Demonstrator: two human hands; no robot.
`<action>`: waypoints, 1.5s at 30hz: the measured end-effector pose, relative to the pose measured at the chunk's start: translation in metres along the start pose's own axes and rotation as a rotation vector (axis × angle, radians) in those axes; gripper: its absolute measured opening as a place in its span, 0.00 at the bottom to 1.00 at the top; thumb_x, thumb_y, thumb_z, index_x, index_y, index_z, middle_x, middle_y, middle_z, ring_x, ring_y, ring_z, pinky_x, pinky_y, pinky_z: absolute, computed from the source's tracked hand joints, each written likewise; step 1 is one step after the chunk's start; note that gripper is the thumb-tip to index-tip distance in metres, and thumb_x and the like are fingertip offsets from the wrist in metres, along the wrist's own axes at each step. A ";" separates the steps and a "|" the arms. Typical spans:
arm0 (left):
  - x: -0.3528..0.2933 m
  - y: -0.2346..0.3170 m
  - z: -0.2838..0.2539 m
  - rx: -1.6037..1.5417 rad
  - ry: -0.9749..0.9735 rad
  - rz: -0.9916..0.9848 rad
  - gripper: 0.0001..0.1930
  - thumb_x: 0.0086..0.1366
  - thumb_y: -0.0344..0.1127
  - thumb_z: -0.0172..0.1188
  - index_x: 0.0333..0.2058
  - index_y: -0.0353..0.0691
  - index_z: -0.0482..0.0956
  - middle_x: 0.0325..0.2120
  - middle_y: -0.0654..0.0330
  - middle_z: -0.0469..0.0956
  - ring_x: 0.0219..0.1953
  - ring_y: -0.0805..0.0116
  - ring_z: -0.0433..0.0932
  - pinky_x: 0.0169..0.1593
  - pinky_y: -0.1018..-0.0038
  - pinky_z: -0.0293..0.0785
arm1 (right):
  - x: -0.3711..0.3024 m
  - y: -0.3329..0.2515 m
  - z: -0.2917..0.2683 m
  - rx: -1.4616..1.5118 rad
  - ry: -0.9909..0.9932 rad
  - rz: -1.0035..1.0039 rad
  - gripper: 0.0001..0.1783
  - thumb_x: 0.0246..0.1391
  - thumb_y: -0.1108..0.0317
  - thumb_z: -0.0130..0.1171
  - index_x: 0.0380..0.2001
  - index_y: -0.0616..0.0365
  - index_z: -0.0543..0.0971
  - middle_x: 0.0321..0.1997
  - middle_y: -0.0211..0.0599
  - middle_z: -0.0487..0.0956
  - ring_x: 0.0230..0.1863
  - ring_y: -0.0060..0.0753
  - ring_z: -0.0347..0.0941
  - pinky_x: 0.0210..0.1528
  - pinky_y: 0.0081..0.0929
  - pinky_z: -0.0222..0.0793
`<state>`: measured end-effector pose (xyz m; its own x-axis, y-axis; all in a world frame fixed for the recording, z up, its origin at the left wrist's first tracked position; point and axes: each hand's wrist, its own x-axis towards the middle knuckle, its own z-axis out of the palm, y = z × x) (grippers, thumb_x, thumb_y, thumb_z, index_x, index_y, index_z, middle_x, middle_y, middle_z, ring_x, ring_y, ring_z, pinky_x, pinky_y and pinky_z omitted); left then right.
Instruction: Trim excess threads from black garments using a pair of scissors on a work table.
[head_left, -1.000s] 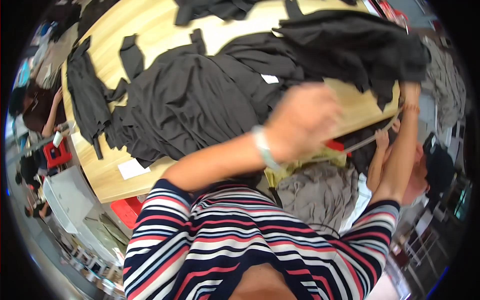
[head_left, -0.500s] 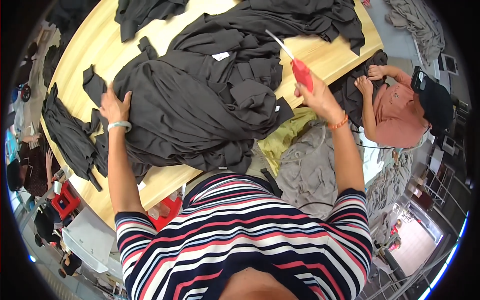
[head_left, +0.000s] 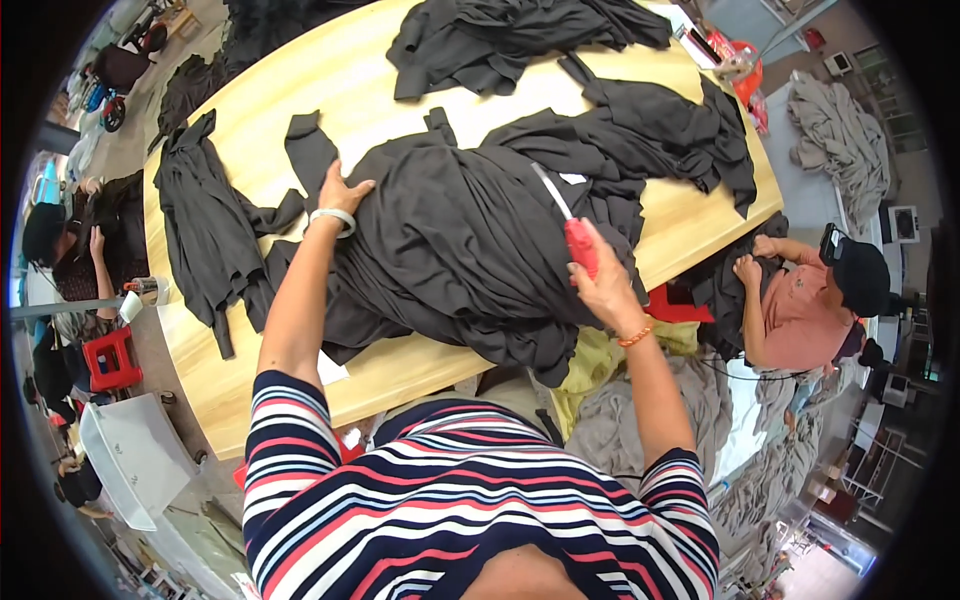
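One white label [head_left: 573, 178], unreadably small, shows on the dark garments [head_left: 450, 230].

Red-handled tool [head_left: 580, 246], plain black cloth [head_left: 455, 235].

Before you is a table [head_left: 225, 390], to your left a stool [head_left: 112, 347] and bin [head_left: 140, 455], to your right a rack [head_left: 868, 455].

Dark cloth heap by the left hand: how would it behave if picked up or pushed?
Likely floppy: the dark cloth heap lies in soft folds. Probably heavyish as a whole, being bulky and layered. Pushed, it may bunch rather than roll, since it spreads loosely over the table.
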<state>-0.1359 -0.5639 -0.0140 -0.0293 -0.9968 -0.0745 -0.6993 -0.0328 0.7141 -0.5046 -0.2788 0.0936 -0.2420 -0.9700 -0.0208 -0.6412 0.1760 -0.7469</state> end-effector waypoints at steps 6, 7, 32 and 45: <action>-0.011 0.035 -0.029 -0.492 -0.047 0.149 0.13 0.55 0.35 0.66 0.38 0.34 0.80 0.31 0.63 0.81 0.35 0.75 0.76 0.41 0.78 0.71 | 0.007 -0.010 0.037 -0.107 0.032 -0.070 0.26 0.55 0.72 0.57 0.58 0.61 0.68 0.53 0.56 0.74 0.49 0.52 0.75 0.52 0.34 0.70; -0.028 0.049 -0.059 -0.594 -0.159 0.203 0.13 0.56 0.33 0.65 0.39 0.35 0.79 0.32 0.66 0.79 0.35 0.77 0.74 0.42 0.79 0.70 | 0.004 -0.010 0.030 -0.094 0.032 0.001 0.23 0.55 0.73 0.57 0.55 0.62 0.70 0.49 0.53 0.76 0.44 0.47 0.77 0.48 0.32 0.72; -0.094 0.092 -0.161 -0.656 0.131 0.496 0.10 0.65 0.23 0.53 0.44 0.34 0.79 0.39 0.65 0.79 0.41 0.81 0.74 0.47 0.84 0.69 | 0.018 -0.068 -0.015 -0.060 0.176 -0.150 0.20 0.53 0.74 0.58 0.51 0.62 0.72 0.44 0.54 0.77 0.46 0.49 0.76 0.46 0.33 0.71; -0.215 0.022 -0.093 0.118 0.278 0.476 0.25 0.51 0.28 0.65 0.50 0.40 0.75 0.49 0.51 0.73 0.52 0.51 0.70 0.55 0.63 0.65 | -0.065 -0.097 0.024 -0.229 -0.437 -0.218 0.24 0.45 0.80 0.56 0.49 0.55 0.74 0.43 0.39 0.75 0.45 0.49 0.74 0.42 0.39 0.72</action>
<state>-0.0788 -0.3570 0.0820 -0.1829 -0.8821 0.4340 -0.7306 0.4174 0.5404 -0.4087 -0.2367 0.1515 0.2088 -0.9588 -0.1925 -0.7968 -0.0527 -0.6020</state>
